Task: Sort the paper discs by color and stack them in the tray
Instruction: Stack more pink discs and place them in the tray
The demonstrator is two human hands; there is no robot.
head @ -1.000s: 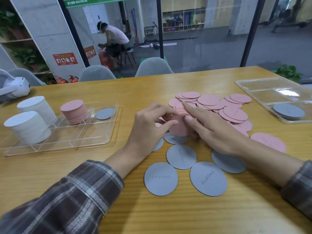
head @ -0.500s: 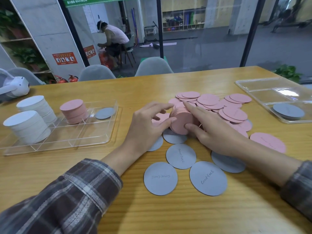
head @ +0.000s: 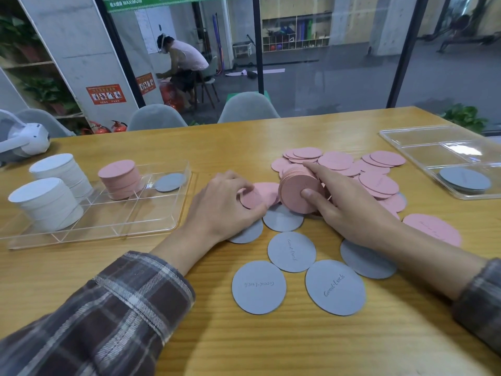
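Note:
My right hand grips a tilted stack of pink discs at the table's middle, thumb on its front face and fingers over its top. My left hand pinches loose pink discs lying just left of that stack. More pink discs lie scattered behind and to the right. Several grey discs are spread on the table in front of my hands. The clear tray on the left holds two white stacks, a pink stack and one grey disc.
A second clear tray at the right edge holds a grey disc stack. A white headset lies at the far left. Grey chairs stand behind the table, and a person sits beyond the glass.
My right hand gathered the pink discs into a stack and tipped it up on edge. My left hand moved off the stack to the loose pink discs beside it.

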